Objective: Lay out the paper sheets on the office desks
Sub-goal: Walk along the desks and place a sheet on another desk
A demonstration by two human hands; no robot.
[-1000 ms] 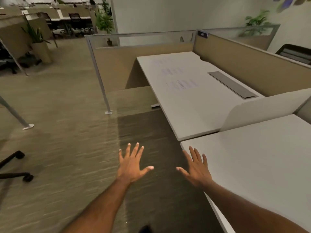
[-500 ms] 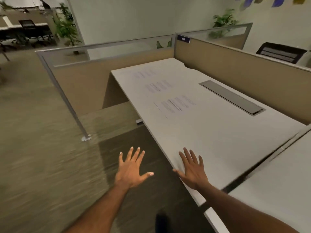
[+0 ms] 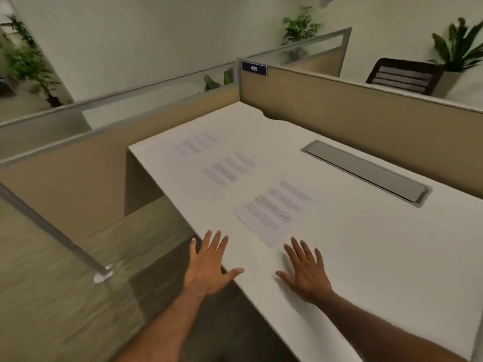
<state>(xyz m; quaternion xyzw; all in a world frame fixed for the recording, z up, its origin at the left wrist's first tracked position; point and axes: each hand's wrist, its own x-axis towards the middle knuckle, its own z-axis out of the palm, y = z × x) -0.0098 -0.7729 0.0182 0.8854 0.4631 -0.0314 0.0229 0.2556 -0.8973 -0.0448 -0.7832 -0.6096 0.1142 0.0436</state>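
As the person moves closer than a second ago, three printed white paper sheets (image 3: 271, 212) lie in a row on the white rectangular counter (image 3: 366, 244). The left hand (image 3: 209, 267) and right hand (image 3: 305, 275) reach its near edge, fingers spread, each grip released and empty, so this counter seems already laid out.

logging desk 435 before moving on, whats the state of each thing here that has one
left hand: open, fingers spread, over the edge of the desk, empty
right hand: open, fingers spread, over the desk, empty
nearest sheet: flat, print up, just ahead of the right hand
middle sheet: flat, print up
far sheet: flat, print up
cable hatch: lid down
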